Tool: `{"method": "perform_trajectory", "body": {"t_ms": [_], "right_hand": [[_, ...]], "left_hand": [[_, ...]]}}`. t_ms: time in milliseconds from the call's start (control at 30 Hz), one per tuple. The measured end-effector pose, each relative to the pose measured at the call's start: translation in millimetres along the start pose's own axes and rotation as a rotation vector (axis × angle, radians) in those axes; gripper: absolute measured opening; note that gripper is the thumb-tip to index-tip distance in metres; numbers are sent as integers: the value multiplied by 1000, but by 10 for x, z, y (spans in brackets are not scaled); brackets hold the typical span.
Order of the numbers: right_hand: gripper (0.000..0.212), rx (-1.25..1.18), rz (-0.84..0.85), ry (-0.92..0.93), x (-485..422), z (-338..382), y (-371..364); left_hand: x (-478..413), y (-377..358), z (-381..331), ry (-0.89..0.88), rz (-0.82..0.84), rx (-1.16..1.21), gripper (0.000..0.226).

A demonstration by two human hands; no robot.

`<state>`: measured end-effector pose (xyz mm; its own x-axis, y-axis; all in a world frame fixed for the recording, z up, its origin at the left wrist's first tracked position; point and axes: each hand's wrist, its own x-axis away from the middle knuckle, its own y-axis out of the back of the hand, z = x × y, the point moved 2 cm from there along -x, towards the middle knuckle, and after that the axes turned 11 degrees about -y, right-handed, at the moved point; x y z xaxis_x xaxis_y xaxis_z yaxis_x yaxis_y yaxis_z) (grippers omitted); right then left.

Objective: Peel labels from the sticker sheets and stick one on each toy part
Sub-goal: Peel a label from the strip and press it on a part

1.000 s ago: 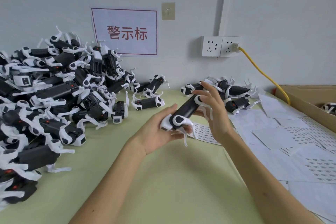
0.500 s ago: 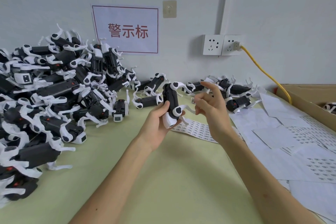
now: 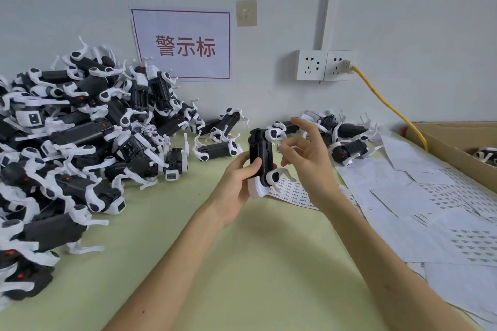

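My left hand (image 3: 238,180) grips a black-and-white toy part (image 3: 261,160) upright above the green table (image 3: 215,263). My right hand (image 3: 309,158) hovers just right of the part, pinching a small white label (image 3: 278,147) between thumb and fingertip, close to the part's side. A sticker sheet (image 3: 294,193) with rows of labels lies on the table under both hands.
A big heap of toy parts (image 3: 70,148) fills the left side, a smaller group (image 3: 341,140) lies at the back right. Loose sticker sheets (image 3: 443,209) cover the right side beside a cardboard box (image 3: 457,148). A yellow cable (image 3: 390,107) runs from the wall socket.
My left hand turned the toy part from lying slanted to standing upright. My right hand let go of the part and now holds a label beside it.
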<state>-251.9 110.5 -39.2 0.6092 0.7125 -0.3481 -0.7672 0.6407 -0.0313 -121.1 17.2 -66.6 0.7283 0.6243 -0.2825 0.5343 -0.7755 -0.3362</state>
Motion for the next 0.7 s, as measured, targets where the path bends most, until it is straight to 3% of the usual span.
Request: {"method": "perform_trajectory", "body": {"t_ms": [367,700], "right_hand": [[47,50,-20,16,2,-5,-12],[42,65,-15,13,-8,-18,0]], "left_hand": [[-4,7,53,-28,61,-78,41],[-10,-2,90,-46,37,-114,27]]}}
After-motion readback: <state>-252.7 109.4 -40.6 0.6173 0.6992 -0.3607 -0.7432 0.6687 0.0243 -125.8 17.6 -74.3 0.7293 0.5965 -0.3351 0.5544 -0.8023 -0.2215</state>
